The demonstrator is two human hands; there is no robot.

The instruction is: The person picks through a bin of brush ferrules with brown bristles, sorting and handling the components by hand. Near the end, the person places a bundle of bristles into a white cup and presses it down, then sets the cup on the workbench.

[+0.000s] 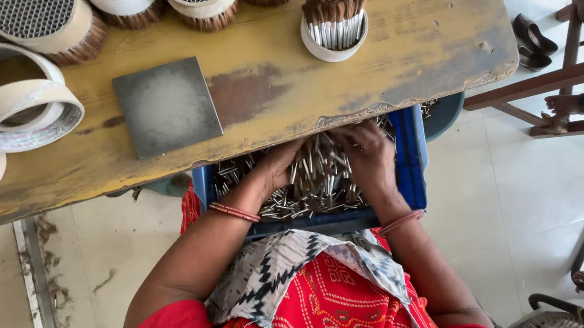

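The worn yellow desk (369, 71) fills the upper part of my view, its near edge running above my lap. At about nine o'clock on it lie wide rings of tape (15, 105), with a flat grey square plate (166, 106) just beside them toward the middle. Along the far edge, at twelve o'clock, stand round brush heads (43, 24) packed with bristles. At one o'clock sits a small white cup (334, 42) stuffed with upright brown-tipped metal pieces.

Under the desk edge, at the centre, a blue crate (413, 159) rests on my lap, heaped with thin metal pins (316, 190). Both my hands are down in that heap. My left hand (279, 166) lies at about ten o'clock in the crate, fingers curled into the pins; I cannot tell how tight that grip is. My right hand (371, 158) lies at two o'clock, fingers bent over a cluster of pins, the grip likewise partly hidden.

A thin bangle (234, 212) circles my left wrist.
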